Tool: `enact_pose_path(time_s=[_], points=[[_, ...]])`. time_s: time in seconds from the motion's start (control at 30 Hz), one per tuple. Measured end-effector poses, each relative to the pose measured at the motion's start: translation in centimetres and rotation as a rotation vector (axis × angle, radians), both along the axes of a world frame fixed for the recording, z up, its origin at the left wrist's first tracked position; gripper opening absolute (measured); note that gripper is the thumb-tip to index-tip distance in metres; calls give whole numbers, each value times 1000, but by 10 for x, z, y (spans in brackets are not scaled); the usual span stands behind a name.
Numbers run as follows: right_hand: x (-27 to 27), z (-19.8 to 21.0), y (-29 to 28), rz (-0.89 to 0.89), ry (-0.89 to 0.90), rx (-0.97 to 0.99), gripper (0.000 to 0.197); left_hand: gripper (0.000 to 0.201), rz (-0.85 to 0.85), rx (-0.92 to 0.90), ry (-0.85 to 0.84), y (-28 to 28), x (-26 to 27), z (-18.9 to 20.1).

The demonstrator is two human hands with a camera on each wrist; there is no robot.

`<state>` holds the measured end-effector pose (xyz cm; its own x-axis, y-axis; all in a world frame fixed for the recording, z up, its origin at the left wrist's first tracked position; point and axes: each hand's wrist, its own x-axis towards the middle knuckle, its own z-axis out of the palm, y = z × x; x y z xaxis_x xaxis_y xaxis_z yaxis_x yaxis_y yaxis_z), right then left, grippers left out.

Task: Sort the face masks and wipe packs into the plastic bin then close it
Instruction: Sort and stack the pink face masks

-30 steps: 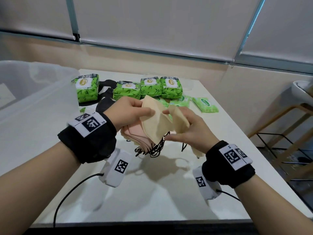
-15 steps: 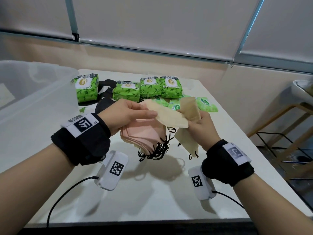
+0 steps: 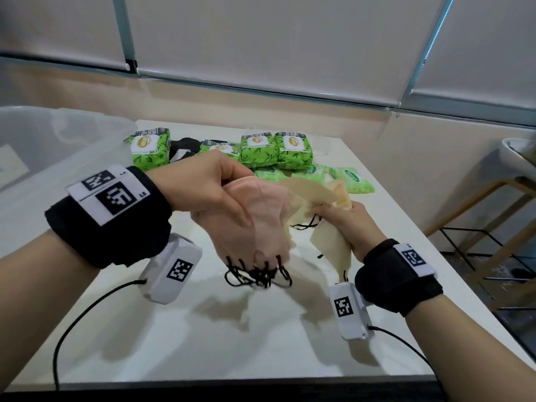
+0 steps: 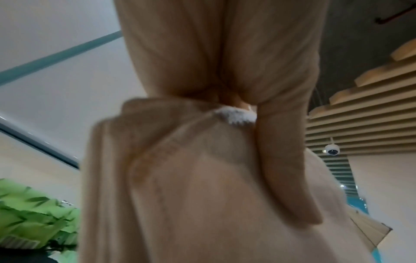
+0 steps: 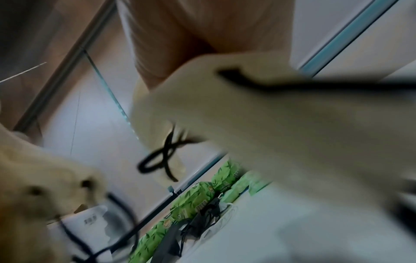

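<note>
At mid-frame the left hand (image 3: 214, 190) grips a stack of pink masks (image 3: 266, 216), ear loops dangling, likely to keep them squared for one drop. The right hand (image 3: 351, 221), its grip closed on cream masks (image 3: 330, 245), seems to be adding them. Wipe packs (image 3: 275, 150) wait on the counter (image 3: 261, 343) beyond; the bin (image 3: 58, 146) sits upper left, open.
</note>
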<state>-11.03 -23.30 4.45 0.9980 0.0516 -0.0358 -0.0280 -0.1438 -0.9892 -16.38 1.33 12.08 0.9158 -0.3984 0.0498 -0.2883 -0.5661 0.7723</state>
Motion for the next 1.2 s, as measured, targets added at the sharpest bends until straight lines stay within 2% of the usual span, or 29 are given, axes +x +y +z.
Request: enact_pose_path(time_s=[0.07, 0.13, 0.27, 0.33, 0.4, 0.5, 0.57, 0.67, 0.77, 0.87, 1.07, 1.2], points=[[-5, 3, 5, 73, -7, -41, 16, 27, -33, 11, 25, -7, 0, 2], [-11, 5, 12, 146, -8, -80, 19, 24, -25, -1, 23, -16, 3, 0], [-15, 9, 21, 213, -55, -162, 23, 27, 52, 19, -183, -27, 14, -15], [-16, 10, 22, 273, -66, -136, 7, 34, 42, -16, -165, -27, 17, -21], [-18, 12, 20, 328, -47, -72, 3, 41, 23, -109, -66, -25, 17, -24], [-21, 16, 17, 377, 4, 94, 24, 45, 162, -220, -17, -18, 18, -26], [-21, 19, 14, 366, 55, 266, 36, 42, 264, -325, -41, -13, 20, -28], [-19, 22, 11, 240, 140, 513, 53, 52, 382, -437, -118, -6, 22, -27], [-17, 19, 14, 154, 233, 701, 47, 57, 391, -342, -223, -5, 19, -24], [-15, 19, 20, 135, 274, 776, 38, 29, 370, -261, -263, -11, 19, -23], [-12, 18, 23, 67, 303, 811, 55, 17, 378, -175, -177, -17, 18, -30], [-12, 17, 24, 44, 272, 876, 60, 21, 382, -81, -156, -22, 18, -36]])
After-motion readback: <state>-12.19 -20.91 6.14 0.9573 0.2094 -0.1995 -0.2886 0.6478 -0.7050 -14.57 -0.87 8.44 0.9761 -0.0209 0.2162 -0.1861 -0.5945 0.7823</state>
